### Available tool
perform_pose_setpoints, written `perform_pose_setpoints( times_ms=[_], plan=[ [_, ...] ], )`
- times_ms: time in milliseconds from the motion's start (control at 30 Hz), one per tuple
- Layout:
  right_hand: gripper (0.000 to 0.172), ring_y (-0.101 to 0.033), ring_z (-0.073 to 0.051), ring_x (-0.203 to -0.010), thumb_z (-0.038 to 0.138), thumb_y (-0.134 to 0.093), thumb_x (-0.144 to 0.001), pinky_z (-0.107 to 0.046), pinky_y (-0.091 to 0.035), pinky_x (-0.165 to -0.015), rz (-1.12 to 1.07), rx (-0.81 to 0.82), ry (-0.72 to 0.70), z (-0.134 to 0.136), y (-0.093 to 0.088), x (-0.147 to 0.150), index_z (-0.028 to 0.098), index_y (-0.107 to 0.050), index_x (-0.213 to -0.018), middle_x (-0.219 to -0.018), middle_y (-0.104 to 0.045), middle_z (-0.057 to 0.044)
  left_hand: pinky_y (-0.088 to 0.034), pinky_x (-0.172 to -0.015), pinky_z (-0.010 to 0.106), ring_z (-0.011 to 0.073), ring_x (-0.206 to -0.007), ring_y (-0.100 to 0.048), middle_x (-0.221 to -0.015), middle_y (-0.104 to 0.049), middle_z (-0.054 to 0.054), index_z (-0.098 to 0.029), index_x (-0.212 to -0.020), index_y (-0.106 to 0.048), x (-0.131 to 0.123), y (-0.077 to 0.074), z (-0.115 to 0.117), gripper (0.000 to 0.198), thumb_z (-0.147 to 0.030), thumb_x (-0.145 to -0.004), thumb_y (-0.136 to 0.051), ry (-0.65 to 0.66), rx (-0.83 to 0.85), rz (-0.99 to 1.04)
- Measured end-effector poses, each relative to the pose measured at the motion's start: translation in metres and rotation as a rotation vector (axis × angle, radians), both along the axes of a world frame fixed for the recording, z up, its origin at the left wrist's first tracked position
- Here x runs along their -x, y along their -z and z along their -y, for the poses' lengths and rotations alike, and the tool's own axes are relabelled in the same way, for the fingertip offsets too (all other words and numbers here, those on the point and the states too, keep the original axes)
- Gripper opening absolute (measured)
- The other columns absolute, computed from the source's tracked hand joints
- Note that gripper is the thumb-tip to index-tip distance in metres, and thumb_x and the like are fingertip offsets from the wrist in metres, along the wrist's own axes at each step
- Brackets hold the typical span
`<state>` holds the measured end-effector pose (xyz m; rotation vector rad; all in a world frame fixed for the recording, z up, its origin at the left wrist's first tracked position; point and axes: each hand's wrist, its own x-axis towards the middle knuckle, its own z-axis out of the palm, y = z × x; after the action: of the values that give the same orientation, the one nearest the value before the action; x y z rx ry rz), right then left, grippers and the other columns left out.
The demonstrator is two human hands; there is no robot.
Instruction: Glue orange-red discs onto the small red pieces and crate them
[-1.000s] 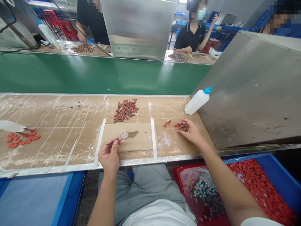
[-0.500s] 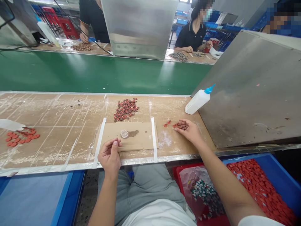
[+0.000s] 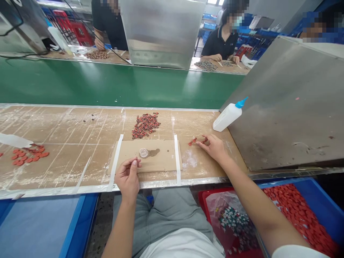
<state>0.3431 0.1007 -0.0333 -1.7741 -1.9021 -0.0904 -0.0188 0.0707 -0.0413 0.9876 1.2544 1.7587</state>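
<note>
My left hand (image 3: 128, 178) hovers over the front edge of a cardboard pad (image 3: 161, 165), thumb and forefinger pinched together. Whatever is between those fingertips is too small to make out. Right of the pad, my right hand (image 3: 214, 148) rests low over the bench, its thumb and fingers apart around a few small red pieces (image 3: 205, 141). Just left of it lie more red pieces (image 3: 192, 141). On the pad sits a small clear round dish (image 3: 143, 153) beside a dark wet-looking stain. Behind the pad is a pile of small red-and-dark parts (image 3: 146, 125).
A white squeeze bottle (image 3: 228, 117) with a blue nozzle leans by a metal box (image 3: 290, 107). Red discs (image 3: 29, 156) lie at left near another white nozzle. A green belt (image 3: 107, 84) runs behind. Below right are bins of parts (image 3: 298, 211). Co-workers sit opposite.
My right hand has shifted slightly left and its fingers have moved over the red pieces. My left hand keeps its pinch. The view has shifted a little.
</note>
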Motion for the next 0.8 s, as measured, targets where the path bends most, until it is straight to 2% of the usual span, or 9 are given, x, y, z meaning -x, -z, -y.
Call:
perform_pose_setpoints(
  times_ms=[267, 433, 633, 800],
  plan=[
    [0.036, -0.06, -0.015, -0.07, 0.05, -0.051, -0.09, -0.026, -0.043, -0.065, 0.021, 0.04, -0.08, -0.016, 0.002, 0.008, 0.02, -0.068, -0.099, -0.085, -0.065, -0.006, -0.052, -0.066, 0.026, 0.0119, -0.067, -0.064, -0.082, -0.07, 0.004, -0.017, -0.091, -0.069, -0.001, 0.001, 0.0, 0.02, -0.032, -0.078, -0.069, 0.005, 0.009, -0.074],
    [0.035, -0.059, -0.016, -0.072, 0.049, -0.051, -0.09, -0.026, -0.04, -0.065, 0.004, 0.046, -0.095, -0.02, 0.0, 0.015, 0.019, -0.07, -0.091, -0.085, -0.066, -0.007, -0.051, -0.065, 0.025, 0.0114, -0.065, -0.063, -0.081, -0.07, 0.004, -0.017, -0.091, -0.069, -0.001, 0.0, 0.0, 0.019, -0.031, -0.078, -0.069, 0.01, 0.001, -0.087],
    [0.034, -0.06, -0.018, -0.073, 0.046, -0.052, -0.088, -0.028, -0.041, -0.067, -0.091, 0.087, -0.087, -0.025, 0.0, 0.011, 0.017, -0.071, -0.084, -0.079, -0.068, -0.008, -0.052, -0.066, 0.027, 0.0123, -0.065, -0.063, -0.08, -0.07, 0.004, -0.016, -0.091, -0.069, -0.001, -0.001, 0.0, 0.02, -0.033, -0.079, -0.068, 0.015, 0.014, -0.125],
    [0.034, -0.059, -0.016, -0.061, 0.047, -0.057, -0.084, -0.026, -0.042, -0.06, -0.258, 0.145, -0.047, -0.026, -0.006, 0.007, 0.017, -0.073, -0.085, -0.067, -0.069, -0.005, -0.051, -0.066, 0.026, 0.0116, -0.065, -0.062, -0.081, -0.071, 0.004, -0.016, -0.092, -0.069, 0.0, 0.0, -0.001, 0.019, -0.031, -0.079, -0.068, 0.022, 0.006, -0.124]
  ],
)
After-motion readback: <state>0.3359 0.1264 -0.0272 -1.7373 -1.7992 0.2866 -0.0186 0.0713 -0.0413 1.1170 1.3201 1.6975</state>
